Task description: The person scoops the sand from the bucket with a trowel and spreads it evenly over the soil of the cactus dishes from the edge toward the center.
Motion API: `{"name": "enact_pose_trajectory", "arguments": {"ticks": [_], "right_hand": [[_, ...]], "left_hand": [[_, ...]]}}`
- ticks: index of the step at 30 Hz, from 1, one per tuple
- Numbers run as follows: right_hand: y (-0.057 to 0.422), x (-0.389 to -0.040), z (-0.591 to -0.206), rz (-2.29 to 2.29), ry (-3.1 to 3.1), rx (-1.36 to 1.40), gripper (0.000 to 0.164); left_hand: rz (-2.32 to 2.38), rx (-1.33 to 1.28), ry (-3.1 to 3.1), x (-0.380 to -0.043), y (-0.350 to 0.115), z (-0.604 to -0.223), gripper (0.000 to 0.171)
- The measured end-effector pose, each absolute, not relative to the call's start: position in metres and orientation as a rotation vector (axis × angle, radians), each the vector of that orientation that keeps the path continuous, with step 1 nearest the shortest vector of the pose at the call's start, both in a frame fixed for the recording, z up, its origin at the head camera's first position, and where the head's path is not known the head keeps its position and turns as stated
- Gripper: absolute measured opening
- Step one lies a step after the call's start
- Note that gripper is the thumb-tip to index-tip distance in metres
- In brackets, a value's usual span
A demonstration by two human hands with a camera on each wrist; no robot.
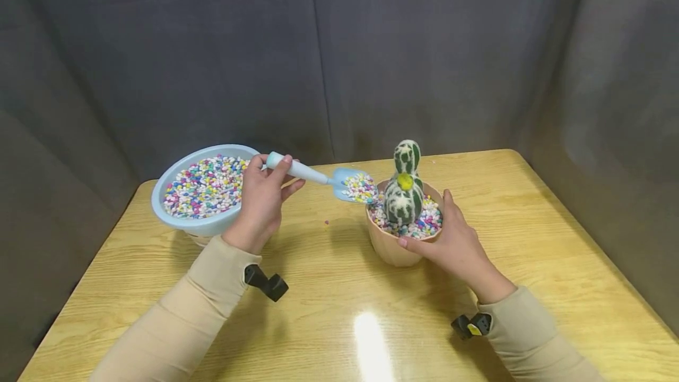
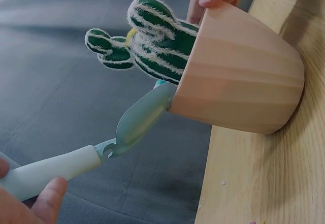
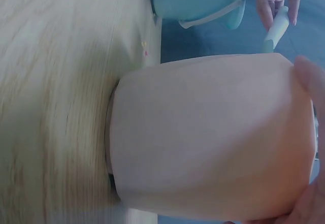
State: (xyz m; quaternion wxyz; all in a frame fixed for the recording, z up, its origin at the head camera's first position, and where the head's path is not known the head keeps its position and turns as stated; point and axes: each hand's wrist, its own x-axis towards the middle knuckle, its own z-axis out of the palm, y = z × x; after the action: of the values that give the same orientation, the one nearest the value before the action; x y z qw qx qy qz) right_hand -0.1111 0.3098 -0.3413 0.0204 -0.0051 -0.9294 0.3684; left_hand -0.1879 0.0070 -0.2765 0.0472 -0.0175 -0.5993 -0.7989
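Observation:
My left hand (image 1: pixel 265 199) grips the pale handle of a light blue toy shovel (image 1: pixel 313 177). Its scoop carries a heap of multicoloured pebbles (image 1: pixel 361 187), and the tip lies right at the left rim of a peach flower pot (image 1: pixel 395 250). In the pot a fuzzy green-and-white cactus (image 1: pixel 403 202) with a yellow flower stands among more coloured pebbles. My right hand (image 1: pixel 458 246) holds the pot's right side, thumb at the front of the rim and fingers behind. From the left wrist view the scoop (image 2: pixel 144 115) shows from below, touching the rim.
A light blue bucket (image 1: pixel 198 226) full of coloured pebbles stands at the left of the wooden table (image 1: pixel 318 299); its pale handle (image 3: pixel 213 14) shows in the right wrist view. A stray pebble (image 1: pixel 326 222) lies between bucket and pot. Grey curtains (image 1: pixel 212 63) enclose the table behind and at the sides.

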Motion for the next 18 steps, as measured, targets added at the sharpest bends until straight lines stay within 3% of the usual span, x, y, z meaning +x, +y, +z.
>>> {"name": "enact_pose_trajectory", "arguments": {"ticks": [18], "right_hand": [[0.3136,-0.1146,-0.3472,1.259,-2.787,0.097,0.119]], "left_hand": [[-2.423,-0.074,-1.837,-0.1878,0.0083,-0.2761,0.014]]}}
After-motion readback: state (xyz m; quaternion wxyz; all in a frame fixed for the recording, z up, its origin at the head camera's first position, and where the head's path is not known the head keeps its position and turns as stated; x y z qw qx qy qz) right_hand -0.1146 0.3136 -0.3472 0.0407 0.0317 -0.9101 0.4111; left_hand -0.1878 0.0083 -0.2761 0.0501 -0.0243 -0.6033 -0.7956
